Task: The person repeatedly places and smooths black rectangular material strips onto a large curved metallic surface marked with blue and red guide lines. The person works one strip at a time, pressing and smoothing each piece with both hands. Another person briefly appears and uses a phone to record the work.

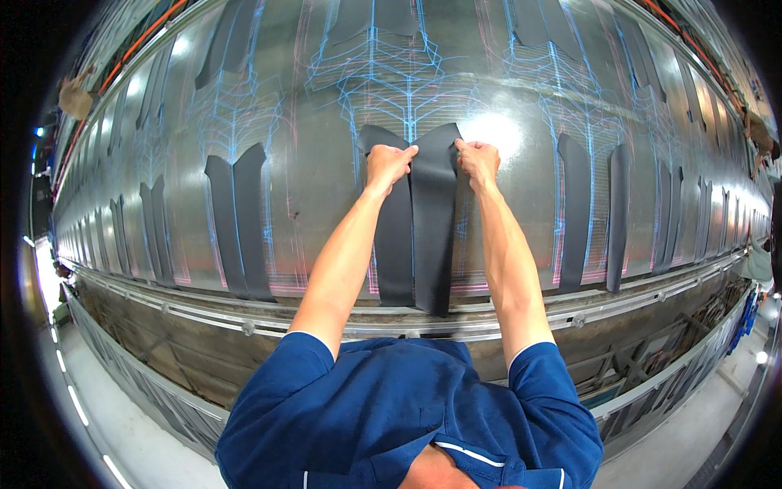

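Note:
Straight ahead, two long dark fabric panels lie side by side on a metal table [318, 220] drawn with blue and pink outlines. My left hand [390, 166] pinches the upper left corner of the right-hand fabric panel [434, 220], over the seam between the two. With finger and thumb, my right hand [478, 161] grips that same panel's upper right edge. The panel bows slightly, and its lower end reaches past the table's near edge. Beneath my left hand, the left-hand fabric panel [396, 253] lies flat, its top partly covered by the hand.
More dark panels lie in pairs along the table, such as the left pair [236, 228] and a right one [575, 212]. A metal rail [244, 326] runs along the near edge. Another person's hand [75, 98] shows at the far left.

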Demonstrator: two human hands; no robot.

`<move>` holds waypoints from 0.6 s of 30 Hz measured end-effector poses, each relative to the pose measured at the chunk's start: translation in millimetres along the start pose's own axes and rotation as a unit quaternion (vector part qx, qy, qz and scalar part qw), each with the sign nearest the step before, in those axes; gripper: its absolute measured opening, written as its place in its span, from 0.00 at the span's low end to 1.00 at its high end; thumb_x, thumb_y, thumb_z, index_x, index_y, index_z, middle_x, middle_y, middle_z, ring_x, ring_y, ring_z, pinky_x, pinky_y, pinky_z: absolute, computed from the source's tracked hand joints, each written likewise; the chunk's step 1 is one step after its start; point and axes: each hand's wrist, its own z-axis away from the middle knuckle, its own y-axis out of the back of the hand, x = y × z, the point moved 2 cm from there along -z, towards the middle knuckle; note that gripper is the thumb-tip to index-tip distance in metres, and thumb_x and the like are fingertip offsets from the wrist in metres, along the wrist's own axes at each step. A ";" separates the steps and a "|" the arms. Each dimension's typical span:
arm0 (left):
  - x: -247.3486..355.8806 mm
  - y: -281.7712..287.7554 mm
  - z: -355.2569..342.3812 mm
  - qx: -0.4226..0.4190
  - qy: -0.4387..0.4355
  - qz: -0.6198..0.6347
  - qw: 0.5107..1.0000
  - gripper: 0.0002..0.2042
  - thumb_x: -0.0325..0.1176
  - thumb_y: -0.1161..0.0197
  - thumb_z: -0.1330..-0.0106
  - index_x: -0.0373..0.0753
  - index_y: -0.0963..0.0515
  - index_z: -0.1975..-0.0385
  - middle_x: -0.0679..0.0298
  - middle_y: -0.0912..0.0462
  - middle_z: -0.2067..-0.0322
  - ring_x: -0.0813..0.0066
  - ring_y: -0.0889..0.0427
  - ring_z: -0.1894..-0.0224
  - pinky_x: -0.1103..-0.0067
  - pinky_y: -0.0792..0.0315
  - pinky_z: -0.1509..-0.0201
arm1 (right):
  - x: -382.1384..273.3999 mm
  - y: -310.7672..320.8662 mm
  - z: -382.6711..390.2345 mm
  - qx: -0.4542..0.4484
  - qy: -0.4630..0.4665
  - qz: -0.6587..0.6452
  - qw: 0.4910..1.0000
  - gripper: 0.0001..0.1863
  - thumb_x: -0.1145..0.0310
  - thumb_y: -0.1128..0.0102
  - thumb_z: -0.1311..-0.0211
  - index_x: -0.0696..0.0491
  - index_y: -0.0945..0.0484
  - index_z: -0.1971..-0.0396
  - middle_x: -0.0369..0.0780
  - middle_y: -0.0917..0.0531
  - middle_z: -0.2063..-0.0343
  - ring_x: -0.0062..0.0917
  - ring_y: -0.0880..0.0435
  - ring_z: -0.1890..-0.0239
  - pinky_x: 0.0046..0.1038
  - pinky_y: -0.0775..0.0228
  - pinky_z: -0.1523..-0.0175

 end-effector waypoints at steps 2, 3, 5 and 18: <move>2.7 -0.7 2.5 0.003 -0.003 0.000 1.000 0.19 0.45 0.21 0.37 0.32 0.12 0.77 0.63 0.14 0.82 0.80 0.20 0.82 0.76 0.29 0.76 | 3.1 0.5 -2.8 -0.003 0.001 0.004 1.000 0.16 0.56 0.23 0.42 0.55 0.12 0.74 0.38 0.12 0.80 0.20 0.16 0.79 0.27 0.22 0.68; 4.2 -0.8 3.2 0.005 -0.002 -0.003 1.000 0.19 0.45 0.21 0.37 0.32 0.12 0.77 0.63 0.14 0.82 0.80 0.20 0.81 0.77 0.29 0.75 | 4.7 1.3 -4.1 -0.002 0.002 0.004 1.000 0.16 0.56 0.23 0.42 0.55 0.12 0.74 0.38 0.12 0.80 0.20 0.16 0.79 0.27 0.22 0.68; 4.5 -0.1 4.0 0.007 0.002 -0.004 1.000 0.19 0.45 0.21 0.37 0.32 0.12 0.77 0.63 0.14 0.82 0.80 0.20 0.81 0.76 0.28 0.74 | 4.1 0.8 -3.6 -0.004 0.005 0.007 1.000 0.16 0.56 0.23 0.42 0.54 0.13 0.75 0.38 0.12 0.80 0.20 0.16 0.80 0.26 0.23 0.69; 0.7 -1.0 2.8 0.015 -0.004 -0.009 1.000 0.20 0.46 0.22 0.36 0.35 0.14 0.79 0.65 0.17 0.83 0.82 0.25 0.83 0.77 0.34 0.76 | -0.2 0.5 -0.9 -0.009 -0.004 -0.007 1.000 0.15 0.58 0.21 0.41 0.54 0.13 0.75 0.36 0.13 0.81 0.17 0.20 0.82 0.25 0.28 0.72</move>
